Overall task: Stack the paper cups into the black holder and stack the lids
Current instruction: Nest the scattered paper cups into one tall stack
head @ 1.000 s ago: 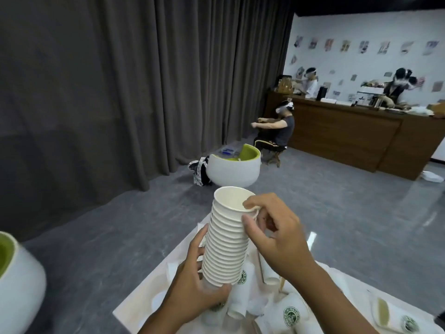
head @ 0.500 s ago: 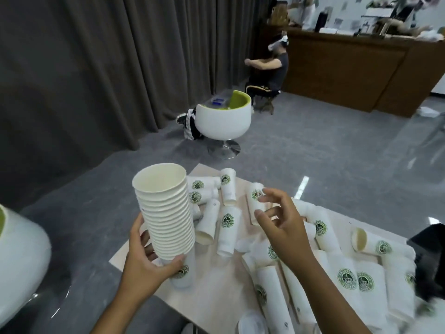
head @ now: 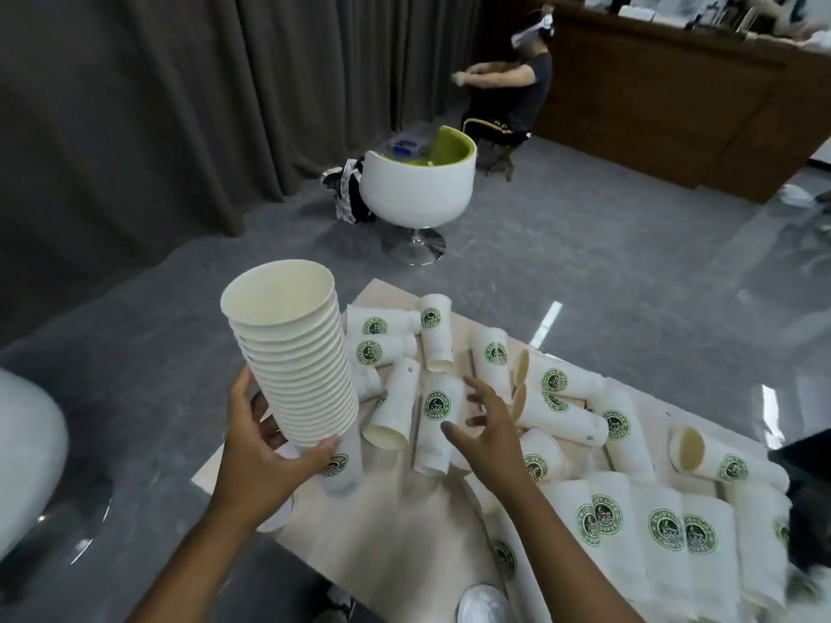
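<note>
Over the worktop's (head: 391, 523) near-left corner, the left hand (head: 265, 456) grips a tall nested stack of paper cups (head: 297, 357), fingers (head: 314, 447) curled round its lower end, mouth tilted toward 11 o'clock. Right hand (head: 490, 429) hovers at 3 o'clock of the stack, fingers spread and holding nothing, just above a lying cup (head: 438, 424). Loose logo cups (head: 562, 415) lie scattered from 1 to 4 o'clock.

stacked cups (head: 297, 366): plain cream-white | loose cups (head: 437, 411): white, round green logo | table (head: 404, 523): pale beige | chair (head: 416, 186): white shell, lime-green inside | curtain (head: 180, 105): dark grey | floor (head: 584, 263): grey
</note>
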### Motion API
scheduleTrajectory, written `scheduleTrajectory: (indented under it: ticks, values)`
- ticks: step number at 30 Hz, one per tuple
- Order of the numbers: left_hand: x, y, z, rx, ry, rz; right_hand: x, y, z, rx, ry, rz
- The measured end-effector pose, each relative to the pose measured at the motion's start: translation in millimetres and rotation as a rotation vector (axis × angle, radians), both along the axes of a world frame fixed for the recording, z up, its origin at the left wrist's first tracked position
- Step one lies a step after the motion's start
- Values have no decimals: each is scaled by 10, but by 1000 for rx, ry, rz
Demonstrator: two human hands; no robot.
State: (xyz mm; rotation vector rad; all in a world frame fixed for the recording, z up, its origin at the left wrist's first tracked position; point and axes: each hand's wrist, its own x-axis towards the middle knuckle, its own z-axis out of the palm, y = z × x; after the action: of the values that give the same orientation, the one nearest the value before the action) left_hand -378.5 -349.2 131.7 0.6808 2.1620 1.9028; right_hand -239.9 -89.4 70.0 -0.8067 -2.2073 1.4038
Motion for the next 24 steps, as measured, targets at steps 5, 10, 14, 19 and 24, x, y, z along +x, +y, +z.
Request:
scheduleTrajectory:
  ticks: [5,10,14,19,24]
  values:
    - [-309,47,-73,27,-75,-31,-418,287,-306,16,-170,9]
    - [-638,70,-217,23,-171,-89,-681,396,-679,-25,-319,-40]
    - [-891,112,-259,22,-214,-129,-810,318,-915,6,-376,-79]
    - [-1073,184,-289,30,-211,-157,-905,277,-1055,-5,-386,-145]
    - [-1150,256,-283,60,-253,-185,-909,302,-888,-15,-299,-208]
